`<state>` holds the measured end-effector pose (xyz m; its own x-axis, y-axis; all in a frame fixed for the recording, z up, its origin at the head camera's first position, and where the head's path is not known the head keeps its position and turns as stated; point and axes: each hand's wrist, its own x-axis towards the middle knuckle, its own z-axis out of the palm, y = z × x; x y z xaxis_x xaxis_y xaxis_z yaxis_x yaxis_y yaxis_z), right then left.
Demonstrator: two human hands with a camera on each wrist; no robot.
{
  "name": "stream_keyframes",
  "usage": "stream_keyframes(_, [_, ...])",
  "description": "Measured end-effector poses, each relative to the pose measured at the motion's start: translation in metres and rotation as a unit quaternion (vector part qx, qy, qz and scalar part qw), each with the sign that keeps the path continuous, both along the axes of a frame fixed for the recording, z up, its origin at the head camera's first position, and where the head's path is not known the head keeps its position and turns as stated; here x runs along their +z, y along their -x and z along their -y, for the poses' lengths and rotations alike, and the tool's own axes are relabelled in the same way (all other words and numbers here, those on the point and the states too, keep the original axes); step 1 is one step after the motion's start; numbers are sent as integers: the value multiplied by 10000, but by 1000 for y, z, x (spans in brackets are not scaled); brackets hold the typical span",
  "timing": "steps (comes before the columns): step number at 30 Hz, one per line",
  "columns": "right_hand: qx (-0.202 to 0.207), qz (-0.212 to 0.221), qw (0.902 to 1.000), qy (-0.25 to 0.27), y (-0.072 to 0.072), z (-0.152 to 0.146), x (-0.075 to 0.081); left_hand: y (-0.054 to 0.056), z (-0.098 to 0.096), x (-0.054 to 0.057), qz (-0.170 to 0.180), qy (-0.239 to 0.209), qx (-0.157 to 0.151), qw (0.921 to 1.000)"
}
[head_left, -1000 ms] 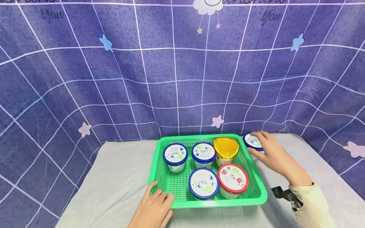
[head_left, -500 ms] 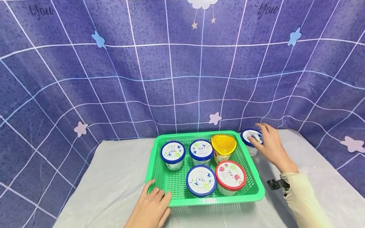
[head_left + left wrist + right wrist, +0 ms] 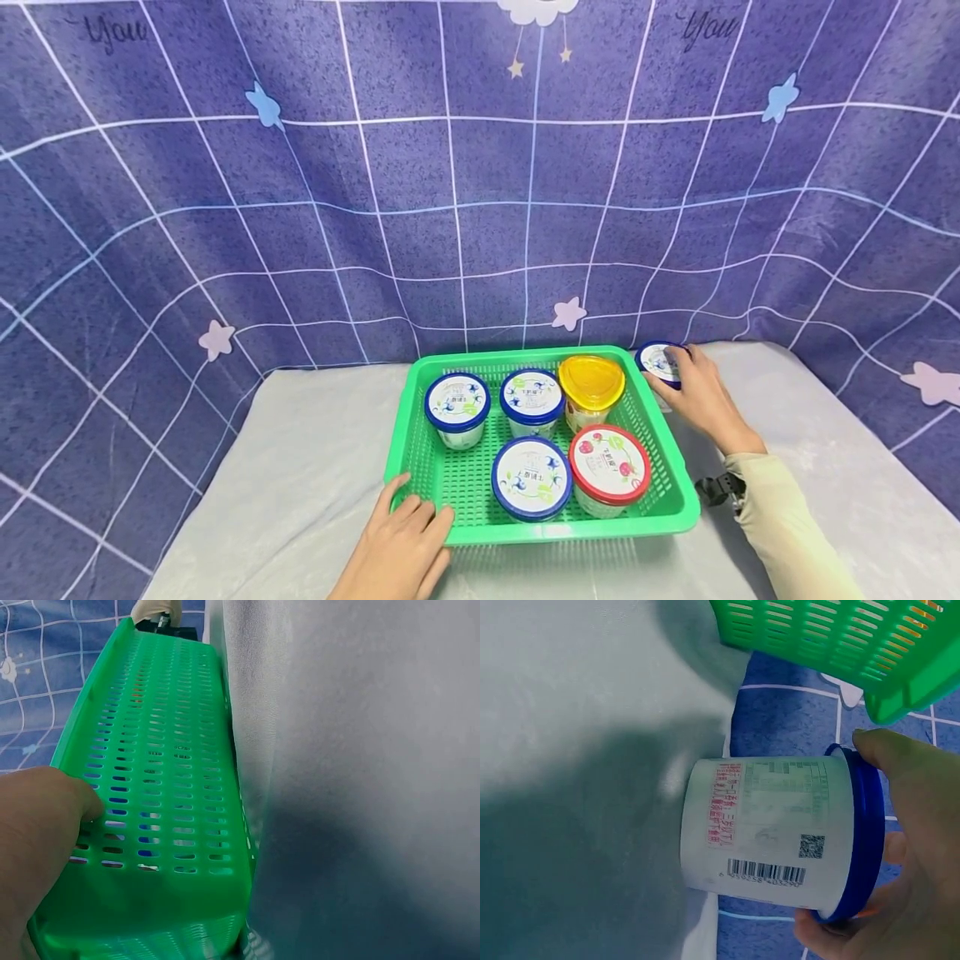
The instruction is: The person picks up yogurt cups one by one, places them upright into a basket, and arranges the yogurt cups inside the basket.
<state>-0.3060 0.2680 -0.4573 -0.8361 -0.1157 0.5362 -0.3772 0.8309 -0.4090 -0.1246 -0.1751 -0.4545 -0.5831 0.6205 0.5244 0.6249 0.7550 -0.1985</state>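
A green plastic basket [image 3: 570, 530] sits on the pale cloth, its front left corner gripped by my left hand [image 3: 397, 542]. The left wrist view shows the thumb [image 3: 79, 799] against the outer slotted wall. Past the basket's back right corner stands a white tub with a blue lid [image 3: 656, 360]. My right hand [image 3: 703, 396] grips this tub by its lid, thumb and fingers on opposite sides of the rim. Its printed side [image 3: 772, 817] faces the right wrist camera. Part of the lid lies behind the hand in the head view.
The basket holds three blue-lidded tubs [image 3: 457, 400], a red-lidded tub [image 3: 609, 462] and a cup with a yellow lid [image 3: 591, 383]. Behind the table hangs a purple gridded cloth [image 3: 495, 233]. The pale table cover [image 3: 300, 467] extends left and right of the basket.
My right hand has come down and its fingers have closed on the lid of the outside tub. My left hand has stayed on the basket corner. The head view has shifted slightly.
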Motion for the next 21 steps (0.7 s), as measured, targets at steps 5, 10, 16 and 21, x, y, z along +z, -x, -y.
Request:
stream_keyframes(5, [88, -8, 9999, -105, -5, -4, 8, 0, 0, 0, 4, -17, -19, 10000])
stream_keyframes(10, [48, 152, 9996, -251, -11, -9, 19, 0, 0, 0, 54, 25, 13, 10000])
stream_keyframes(16, [50, 150, 9993, -330, -13, -12, 24, -1, 1, 0, 71, 14, -6, 10000])
stream_keyframes(21, [-173, 92, 9995, -256, -20, -17, 36, -1, 1, 1, 28, 9, -50, 10000])
